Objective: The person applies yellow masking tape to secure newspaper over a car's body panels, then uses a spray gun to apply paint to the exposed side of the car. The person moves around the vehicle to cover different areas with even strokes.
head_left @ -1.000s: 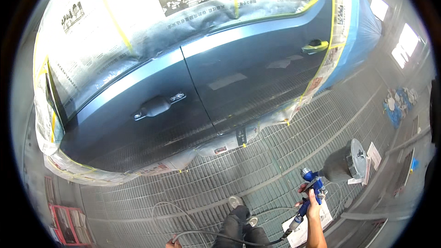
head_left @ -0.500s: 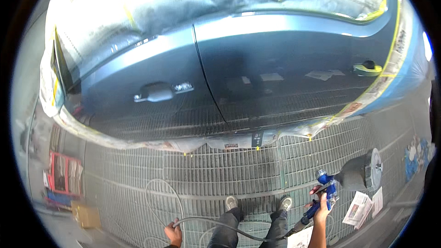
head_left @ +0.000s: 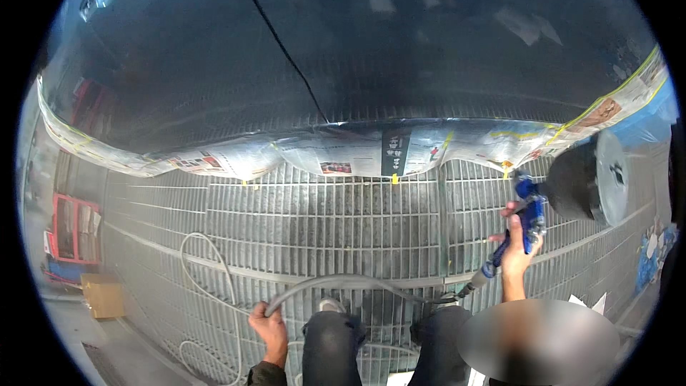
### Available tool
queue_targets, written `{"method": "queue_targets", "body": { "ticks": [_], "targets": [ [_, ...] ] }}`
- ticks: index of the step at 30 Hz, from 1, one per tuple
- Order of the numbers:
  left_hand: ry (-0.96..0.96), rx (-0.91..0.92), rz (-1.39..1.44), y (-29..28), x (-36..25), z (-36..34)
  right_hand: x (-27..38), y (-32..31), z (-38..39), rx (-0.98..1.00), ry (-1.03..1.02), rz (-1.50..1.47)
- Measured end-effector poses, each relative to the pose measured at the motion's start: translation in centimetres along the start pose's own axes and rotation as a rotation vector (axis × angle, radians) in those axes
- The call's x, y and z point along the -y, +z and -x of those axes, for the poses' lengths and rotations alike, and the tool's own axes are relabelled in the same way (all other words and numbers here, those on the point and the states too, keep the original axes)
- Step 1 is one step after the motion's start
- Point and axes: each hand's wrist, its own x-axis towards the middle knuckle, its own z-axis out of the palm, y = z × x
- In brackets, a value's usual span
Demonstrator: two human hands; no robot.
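Note:
A blue spray gun (head_left: 530,223) is in my right hand (head_left: 516,256), with the fingers wrapped round its grip. The gun carries a large dark cup (head_left: 572,180) with a pale round lid, tilted to the right. From the grip's lower end runs a grey air hose (head_left: 350,282), which arches across my knees to my left hand (head_left: 269,327), closed round it. Beyond the gun spreads the glossy dark blue side of a car (head_left: 400,50), apart from the gun. A blurred patch hides part of my right forearm.
Newspaper masking (head_left: 321,154) with yellow tape lines the car's lower edge. Under me is a metal floor grating (head_left: 286,211), with loops of hose (head_left: 230,279) on the left. A red rack (head_left: 77,229) and a cardboard box (head_left: 103,295) stand far left; crumpled blue-and-white sheeting (head_left: 650,257) lies far right.
The view has dropped closer to the car's lower side, and my knees are now bent. Both hands appear higher in the picture, still holding the spray gun and air hose.

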Motion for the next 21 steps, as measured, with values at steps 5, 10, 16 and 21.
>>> {"method": "queue_targets", "body": {
  "ticks": [5,10,16,21],
  "targets": [
    [0.181,-0.130,0.160,-0.5,8.5,-4.3,-9.0,8.3,2.1,0.365,0.136,-0.237],
    [0.303,-0.205,0.036,0.1,11.9,-5.7,-16.3,15.4,2.6,0.735,0.115,-0.349],
    [0.313,-0.297,0.086,-0.4,16.2,-5.1,-18.2,20.7,3.2,0.902,0.092,-0.290],
    [0.290,-0.274,0.078,1.4,16.2,-3.1,-18.8,17.8,1.7,0.647,-0.041,-0.107]
  ]
}}
